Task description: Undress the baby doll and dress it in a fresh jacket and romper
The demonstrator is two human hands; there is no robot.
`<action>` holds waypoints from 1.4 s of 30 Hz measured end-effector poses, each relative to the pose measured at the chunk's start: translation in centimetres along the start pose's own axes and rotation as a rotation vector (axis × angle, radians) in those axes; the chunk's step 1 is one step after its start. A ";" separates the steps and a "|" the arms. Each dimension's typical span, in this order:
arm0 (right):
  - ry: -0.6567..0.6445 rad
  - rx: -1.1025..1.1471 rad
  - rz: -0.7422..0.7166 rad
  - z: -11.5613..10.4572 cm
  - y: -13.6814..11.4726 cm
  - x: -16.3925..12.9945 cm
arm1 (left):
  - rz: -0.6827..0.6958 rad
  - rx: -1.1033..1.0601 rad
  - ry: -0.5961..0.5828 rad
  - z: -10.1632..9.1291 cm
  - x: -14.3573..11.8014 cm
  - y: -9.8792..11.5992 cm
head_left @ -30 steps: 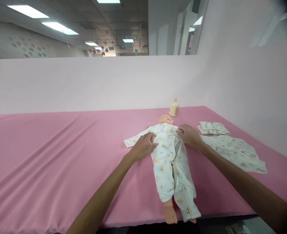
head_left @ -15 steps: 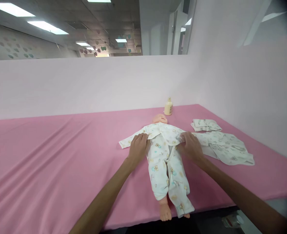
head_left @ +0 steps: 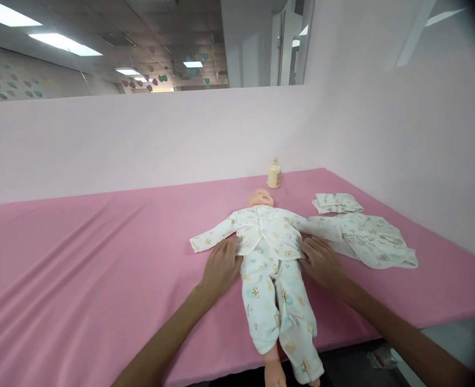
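A baby doll (head_left: 260, 196) lies on its back on the pink table (head_left: 79, 258), dressed in a white printed shirt (head_left: 269, 231) and matching trousers (head_left: 277, 306). My left hand (head_left: 220, 266) rests at the shirt's lower left hem, fingers on the cloth. My right hand (head_left: 321, 260) lies at the lower right hem, touching the fabric. Whether the fingers pinch the hem cannot be told. The doll's bare feet hang past the table's front edge.
A loose printed garment (head_left: 370, 242) lies spread to the right of the doll, with a folded one (head_left: 336, 202) behind it. A small cream bottle (head_left: 274, 174) stands by the pale partition wall at the back. The table edge runs close to me.
Both hands slid down from the doll's chest and collar to the shirt's lower hem. The shirt front now lies closed and flat. The view shifted slightly.
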State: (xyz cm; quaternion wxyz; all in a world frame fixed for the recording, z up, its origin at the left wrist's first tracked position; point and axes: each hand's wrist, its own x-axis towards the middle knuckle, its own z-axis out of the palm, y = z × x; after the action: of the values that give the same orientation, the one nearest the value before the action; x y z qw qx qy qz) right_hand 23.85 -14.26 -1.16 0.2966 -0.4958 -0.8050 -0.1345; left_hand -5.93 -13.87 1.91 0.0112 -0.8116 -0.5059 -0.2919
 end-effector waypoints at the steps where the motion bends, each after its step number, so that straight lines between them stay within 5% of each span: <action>1: -0.026 0.007 0.006 0.2 0.3 -0.4 | -0.099 -0.046 -0.048 -0.1 -0.2 -0.2; 6: -0.096 0.167 0.332 1.0 1.4 -0.8 | -0.375 -0.203 -0.180 -0.1 -0.5 -0.7; 8: -0.165 0.256 0.423 1.0 1.2 -0.1 | -0.357 -0.217 -0.216 0.3 -0.6 -0.5; 12: -0.254 0.458 0.345 -0.2 0.1 0.7 | -0.291 -0.173 -0.219 0.8 -0.7 -0.2; 16: -0.289 0.400 0.396 -1.0 0.0 -0.3 | -0.096 0.085 -0.192 -0.4 -1.2 -0.4; 20: -0.278 0.162 0.252 -1.0 0.4 -1.6 | 0.086 0.266 -0.219 -1.7 -1.7 -0.2; 26: 0.059 -0.027 0.016 -3.1 -2.0 0.0 | 0.049 0.166 -0.005 -2.1 -0.9 2.0; 31: 0.060 -0.012 -0.210 -3.1 -5.5 3.3 | 0.343 0.279 0.047 -1.1 0.9 3.9; 35: 0.033 0.005 -0.326 -2.8 -6.6 4.0 | 0.563 0.313 -0.028 -0.9 2.2 4.8; 39: -0.108 0.073 -0.425 -4.6 -5.8 4.3 | 0.559 0.206 -0.204 -3.2 2.8 5.0; 42: -0.201 0.234 -0.230 -5.5 -4.7 6.8 | 0.485 -0.061 -0.364 -5.7 4.0 4.5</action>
State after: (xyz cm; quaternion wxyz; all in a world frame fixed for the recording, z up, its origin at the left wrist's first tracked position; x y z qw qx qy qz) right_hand 19.37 -14.45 7.71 0.2531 -0.3736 -0.8921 -0.0230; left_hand -3.57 -14.58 9.78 -0.0344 -0.9477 -0.2819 -0.1455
